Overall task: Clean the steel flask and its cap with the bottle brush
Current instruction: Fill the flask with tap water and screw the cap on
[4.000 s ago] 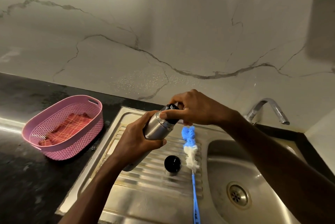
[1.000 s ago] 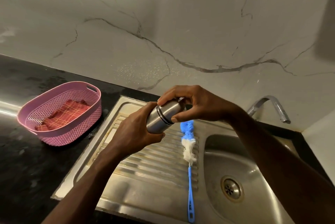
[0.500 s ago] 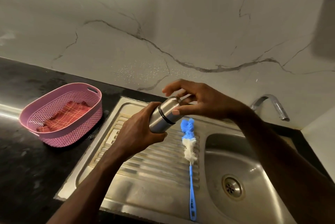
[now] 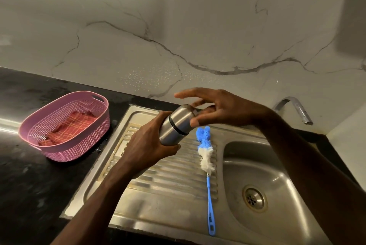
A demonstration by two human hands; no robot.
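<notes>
- Steel flask held above the ribbed drainboard, long axis tilted, capped top aimed up and to the right toward the wall, base hidden in the palm.
- Left hand wrapped round the flask's lower body, gripping it.
- Steel cap seated on the flask above a dark ring.
- Right hand at the cap end, fingers spread and mostly straight, thumb tip touching the cap's side; grasp let go.
- Blue-and-white bottle brush flat on the drainboard, bristle head toward the wall, blue handle running toward the near edge, just left of the sink basin.
- Pink basket with a red checked cloth on the dark counter, well left.
- Tap at the right rear.
</notes>
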